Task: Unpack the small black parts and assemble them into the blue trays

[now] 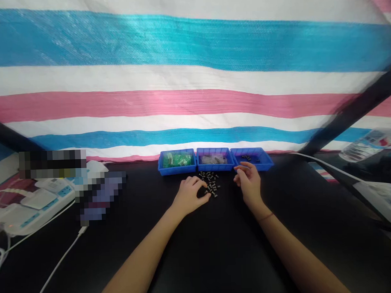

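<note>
"What's central?"
"Small dark pieces [213, 188], piled on a black table [208, 257] before three blue trays [215, 167]."
"And the hands?"
"Left hand [190, 194]: thumb and fingers apart at the pile's edge. Right hand [250, 183]: curled near the rightmost tray [266, 166]; whether it grips anything, I can't tell."

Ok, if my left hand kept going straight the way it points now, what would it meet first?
Most likely the small parts: your left hand is right at the edge of their pile, though whether it already touches any is unclear.
</note>
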`<state>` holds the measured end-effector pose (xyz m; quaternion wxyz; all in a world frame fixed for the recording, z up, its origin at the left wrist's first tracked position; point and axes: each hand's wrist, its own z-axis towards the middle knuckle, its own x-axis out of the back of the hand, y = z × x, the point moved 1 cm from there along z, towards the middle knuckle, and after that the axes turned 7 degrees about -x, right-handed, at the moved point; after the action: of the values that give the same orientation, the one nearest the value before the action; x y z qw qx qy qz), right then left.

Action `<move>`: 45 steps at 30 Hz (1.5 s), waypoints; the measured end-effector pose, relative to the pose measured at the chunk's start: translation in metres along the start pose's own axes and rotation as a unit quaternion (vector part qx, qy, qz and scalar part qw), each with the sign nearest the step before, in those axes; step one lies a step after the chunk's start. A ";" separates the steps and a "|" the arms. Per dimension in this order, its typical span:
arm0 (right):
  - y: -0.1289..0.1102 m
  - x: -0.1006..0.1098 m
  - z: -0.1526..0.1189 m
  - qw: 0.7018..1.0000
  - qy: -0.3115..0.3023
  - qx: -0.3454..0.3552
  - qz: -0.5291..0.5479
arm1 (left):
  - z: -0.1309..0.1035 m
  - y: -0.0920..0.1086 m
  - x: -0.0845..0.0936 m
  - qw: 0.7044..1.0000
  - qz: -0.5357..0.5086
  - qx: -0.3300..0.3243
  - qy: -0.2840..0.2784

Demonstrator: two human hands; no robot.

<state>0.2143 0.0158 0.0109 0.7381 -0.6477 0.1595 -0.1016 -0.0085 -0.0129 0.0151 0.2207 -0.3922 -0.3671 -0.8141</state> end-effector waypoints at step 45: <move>0.003 -0.028 -0.049 0.950 -0.268 0.024 -0.156 | 0.001 -0.001 0.000 0.978 -0.185 -0.021 0.089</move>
<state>0.1704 -0.0189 0.0054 0.7436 -0.6502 -0.1500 -0.0420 -0.0083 -0.0114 0.0147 0.0897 -0.2479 -0.3950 -0.8800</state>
